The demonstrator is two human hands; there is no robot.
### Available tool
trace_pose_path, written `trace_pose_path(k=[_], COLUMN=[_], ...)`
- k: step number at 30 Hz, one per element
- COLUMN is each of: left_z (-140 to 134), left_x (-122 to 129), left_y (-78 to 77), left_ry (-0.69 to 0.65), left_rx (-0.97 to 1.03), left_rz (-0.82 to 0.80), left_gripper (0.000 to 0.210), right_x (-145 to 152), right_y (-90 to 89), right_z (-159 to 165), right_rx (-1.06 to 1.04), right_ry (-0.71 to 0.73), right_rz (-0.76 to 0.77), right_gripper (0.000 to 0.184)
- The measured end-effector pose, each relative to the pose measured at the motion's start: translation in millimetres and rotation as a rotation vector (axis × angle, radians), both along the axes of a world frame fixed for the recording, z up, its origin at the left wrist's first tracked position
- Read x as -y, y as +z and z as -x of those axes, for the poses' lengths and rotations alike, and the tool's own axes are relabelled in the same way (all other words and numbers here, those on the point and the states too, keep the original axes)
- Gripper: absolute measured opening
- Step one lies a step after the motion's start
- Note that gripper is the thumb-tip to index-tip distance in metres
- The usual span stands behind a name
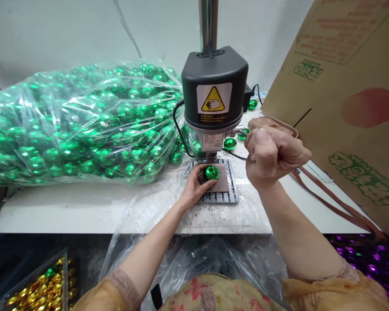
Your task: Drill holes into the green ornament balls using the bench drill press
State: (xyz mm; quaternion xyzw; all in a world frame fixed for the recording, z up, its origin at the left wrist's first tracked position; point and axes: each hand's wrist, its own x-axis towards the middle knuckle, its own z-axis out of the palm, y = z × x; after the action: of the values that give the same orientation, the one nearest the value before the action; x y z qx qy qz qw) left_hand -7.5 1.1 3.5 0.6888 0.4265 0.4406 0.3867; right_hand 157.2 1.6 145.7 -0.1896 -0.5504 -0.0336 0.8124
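Note:
A small bench drill press [214, 86] with a black motor housing and a yellow warning label stands in front of me. Under its bit, a shiny green faceted ball [211, 173] rests on a brown pad [222, 185] over the slotted metal base [234, 196]. The thumb and fingers of my left hand [194, 185] curl around the ball from the left, and the bit meets its top. To the right of the machine, my right hand [270, 155] is closed in a fist around the feed lever [241, 131], which is mostly hidden by the fingers.
A big clear bag [81, 125] of green balls fills the left of the table. Loose green balls [230, 144] lie behind the base. A cardboard box [350, 103] and a brown strap [337, 207] are at right. Gold balls [40, 289] and purple balls [372, 268] sit below.

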Motion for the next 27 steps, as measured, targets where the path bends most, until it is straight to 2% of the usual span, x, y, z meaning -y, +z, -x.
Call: trace_pose_path(k=[6,12,17,27], left_z=[-0.3,-0.3,-0.6,-0.6], left_x=[0.2,-0.5,-0.5,-0.9], left_y=[1.4,-0.7,-0.4,-0.9], left_ry=[-0.005,-0.015,-0.007,-0.006], left_rx=[-0.010,0.007,0.005,0.014], left_rz=[-0.015,-0.023,-0.030,-0.017], left_gripper=[0.048,0.049,0.049,0.049], right_x=[2.5,1.2,-5.7,-2.4], right_y=[-8.2,-9.5,-13.3,-18.1], right_z=[-2.3,-2.6,-1.4,-2.7], right_rx=[0.024,0.055,0.044,0.077], right_ry=[-0.047,0.060,0.061,0.112], right_rz=[0.033,-0.081,-0.172,-0.171], right_gripper=[0.052,0.049,0.048,0.044])
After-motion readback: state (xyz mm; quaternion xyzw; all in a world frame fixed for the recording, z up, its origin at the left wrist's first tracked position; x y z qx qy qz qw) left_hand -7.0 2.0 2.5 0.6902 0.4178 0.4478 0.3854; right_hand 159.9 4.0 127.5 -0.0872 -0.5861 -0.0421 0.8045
